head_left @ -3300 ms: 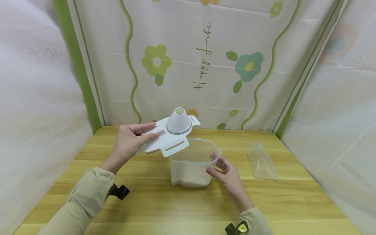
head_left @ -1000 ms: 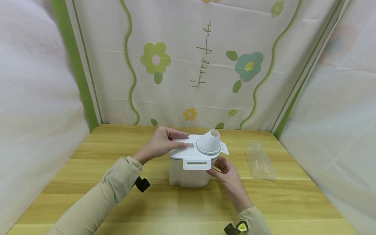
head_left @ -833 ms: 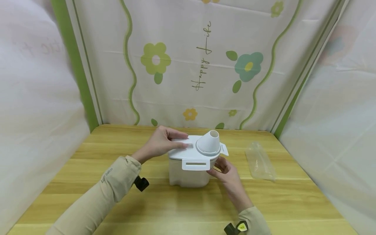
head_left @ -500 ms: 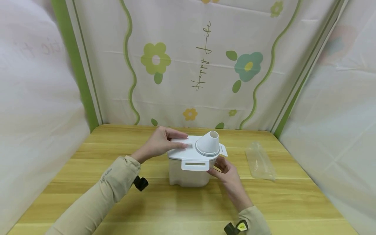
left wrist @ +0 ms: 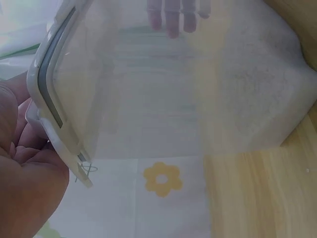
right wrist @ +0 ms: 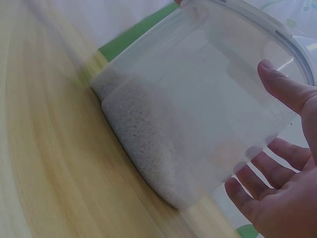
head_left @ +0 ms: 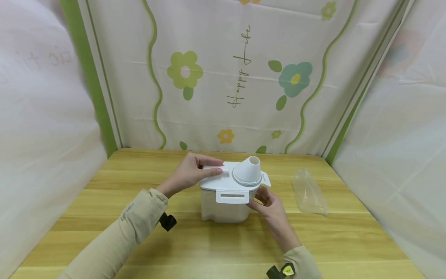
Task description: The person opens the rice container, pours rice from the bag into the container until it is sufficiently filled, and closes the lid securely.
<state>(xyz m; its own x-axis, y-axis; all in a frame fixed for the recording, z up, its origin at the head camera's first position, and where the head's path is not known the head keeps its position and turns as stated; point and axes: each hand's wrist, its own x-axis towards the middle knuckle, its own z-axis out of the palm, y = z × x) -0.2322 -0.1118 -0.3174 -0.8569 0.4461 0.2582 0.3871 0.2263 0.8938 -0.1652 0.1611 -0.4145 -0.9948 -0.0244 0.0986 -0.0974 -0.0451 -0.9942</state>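
Note:
A translucent plastic storage container (head_left: 224,211) stands on the table with white, rice-like grains (right wrist: 141,129) in its bottom. On its top lies a white lid (head_left: 212,184) with a cone-shaped spout (head_left: 248,171) at the right and slotted side flaps (head_left: 232,196) sticking outward. My left hand (head_left: 189,170) holds the lid's left end, thumb and fingers on its top by a small raised tab. My right hand (head_left: 270,205) grips the container's right end below the rim, thumb in front and fingers round the end wall.
A flat clear plastic bag (head_left: 309,192) lies on the wooden table (head_left: 223,248) to the right. A flower-printed curtain (head_left: 209,104) hangs behind the table, and white sheets close in both sides.
The lid, earlier raised and tilted in my left hand above the container's left side, has come down and right onto the container. Over the last second both hands barely move.

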